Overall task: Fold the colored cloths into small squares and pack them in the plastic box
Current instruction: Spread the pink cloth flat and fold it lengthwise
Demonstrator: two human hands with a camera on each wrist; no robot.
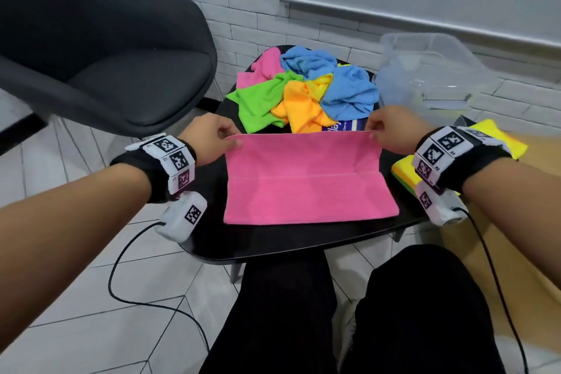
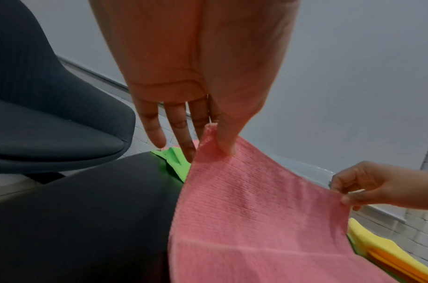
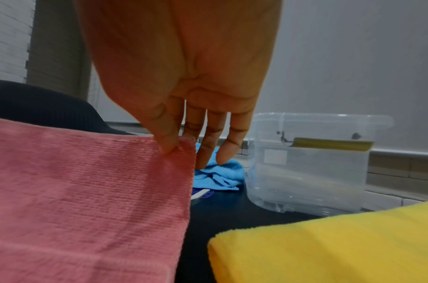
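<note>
A: From the head view, where did the pink cloth lie?

B: On the black counter, its near half flat and its far half lifted. The left hand pinched the far left corner, the right hand the far right one, so the raised edge ran straight between the hands. Beyond it sat a loose heap of cloths, the clear plastic box further right, and folded cloths under the right wrist.

A: And the left wrist view?

B: The left thumb and a finger held the corner, the other fingers hanging straight and apart from the cloth. The right hand showed across the cloth, pinching its own corner.

A: The right wrist view?

B: Thumb pressed on the corner's near face, remaining fingers extended behind it. A blue cloth and the box stood past the fingers; the yellow top of the folded stack lay near the camera.
</note>
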